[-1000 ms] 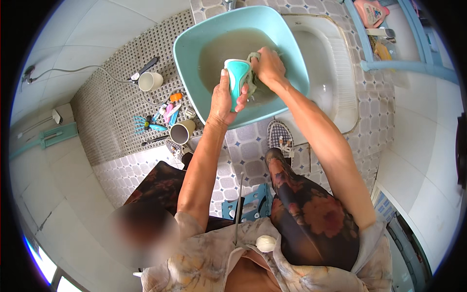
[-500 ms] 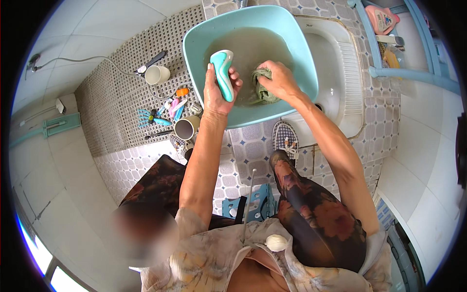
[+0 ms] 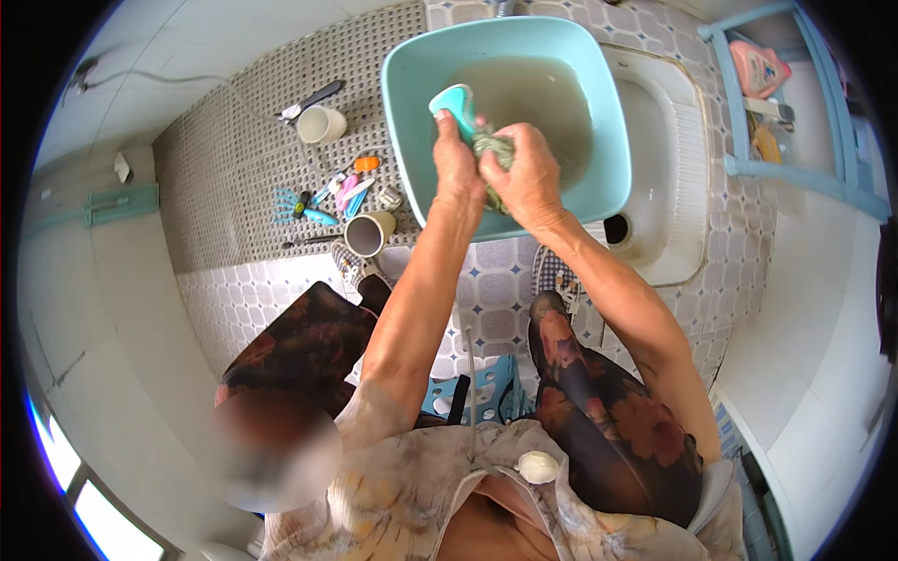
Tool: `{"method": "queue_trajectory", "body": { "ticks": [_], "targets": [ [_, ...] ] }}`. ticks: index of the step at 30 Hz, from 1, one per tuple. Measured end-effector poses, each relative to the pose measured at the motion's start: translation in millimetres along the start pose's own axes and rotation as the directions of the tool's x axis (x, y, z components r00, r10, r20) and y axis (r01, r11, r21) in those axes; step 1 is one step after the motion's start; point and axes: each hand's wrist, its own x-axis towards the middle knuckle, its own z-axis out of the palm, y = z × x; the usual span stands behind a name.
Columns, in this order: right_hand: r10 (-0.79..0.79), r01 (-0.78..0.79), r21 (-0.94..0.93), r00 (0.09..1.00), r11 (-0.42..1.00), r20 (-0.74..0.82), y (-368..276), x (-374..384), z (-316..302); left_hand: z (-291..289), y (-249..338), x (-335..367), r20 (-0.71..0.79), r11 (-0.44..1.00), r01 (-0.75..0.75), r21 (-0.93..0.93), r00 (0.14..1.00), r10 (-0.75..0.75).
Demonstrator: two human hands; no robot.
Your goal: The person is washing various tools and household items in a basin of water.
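Note:
A curved teal-and-white handheld thing (image 3: 456, 105), its exact kind unclear, is in my left hand (image 3: 456, 164) above murky water. The fingers are closed round its lower part. My right hand (image 3: 527, 178) grips a bunched green cloth (image 3: 493, 148) and presses it against the lower end of the teal-and-white thing. Both hands are close together inside a light-blue basin (image 3: 613, 122). Cloth and fingers hide the lower part of the handheld thing.
The basin stands beside a white squat toilet (image 3: 687, 187). On the grey mat at left are a white cup (image 3: 321, 124), a dark-filled cup (image 3: 369, 234), an orange piece (image 3: 366, 164) and a blue claw-like tool (image 3: 301, 208). A blue shelf (image 3: 804, 178) holds a pink bottle (image 3: 758, 69).
My right hand has lifted the green cloth from the water and brought it left onto the teal-and-white thing. My left hand has tilted that thing. The view has shifted slightly.

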Motion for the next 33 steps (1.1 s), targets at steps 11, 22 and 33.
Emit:
{"method": "queue_trajectory", "body": {
  "ticks": [11,22,33],
  "targets": [
    [0.147,-0.105,-0.337,0.984,0.936,0.103,59,16,-10,13,-2,-22,0.215,0.79,-0.432,0.435,0.902,0.375],
    [0.289,-0.097,-0.496,0.9,0.863,0.327,71,22,-12,-3,53,-23,0.39,0.879,-0.4,0.258,0.876,0.284],
    [0.269,-0.085,-0.495,0.911,0.865,0.314,75,24,-12,-33,128,10,0.299,0.883,-0.461,0.089,0.858,0.418]
  ]
}}
